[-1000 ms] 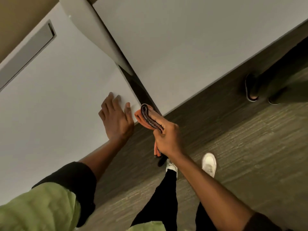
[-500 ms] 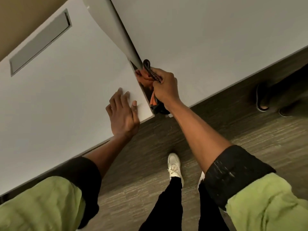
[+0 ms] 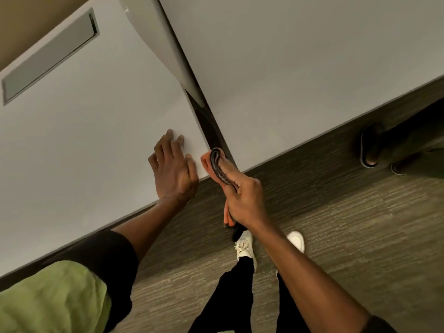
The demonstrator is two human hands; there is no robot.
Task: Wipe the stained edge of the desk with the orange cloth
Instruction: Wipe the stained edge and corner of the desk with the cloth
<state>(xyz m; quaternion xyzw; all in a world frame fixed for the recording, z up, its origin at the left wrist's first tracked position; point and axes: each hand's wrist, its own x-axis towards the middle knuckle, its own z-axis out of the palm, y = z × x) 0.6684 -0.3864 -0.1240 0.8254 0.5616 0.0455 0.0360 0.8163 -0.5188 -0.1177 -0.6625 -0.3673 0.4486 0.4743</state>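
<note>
A white desk fills the left half of the head view. My left hand lies flat on it near its front right corner, fingers apart. My right hand is shut on the orange cloth, which has a dark grimy fold along its top. The cloth presses against the desk's side edge right at the corner, at the mouth of the narrow dark gap between this desk and the neighbouring white desk. A strip of cloth hangs below my fist.
A grey recessed cable flap sits in the desk at the far left. A curved grey divider panel rises above the gap. Another person's dark shoes stand at the right on the dark carpet. My white shoes are below.
My right hand has pulled the cloth back along the gap edge from deep between the desks to the front corner. My left hand stays flat on the desk.
</note>
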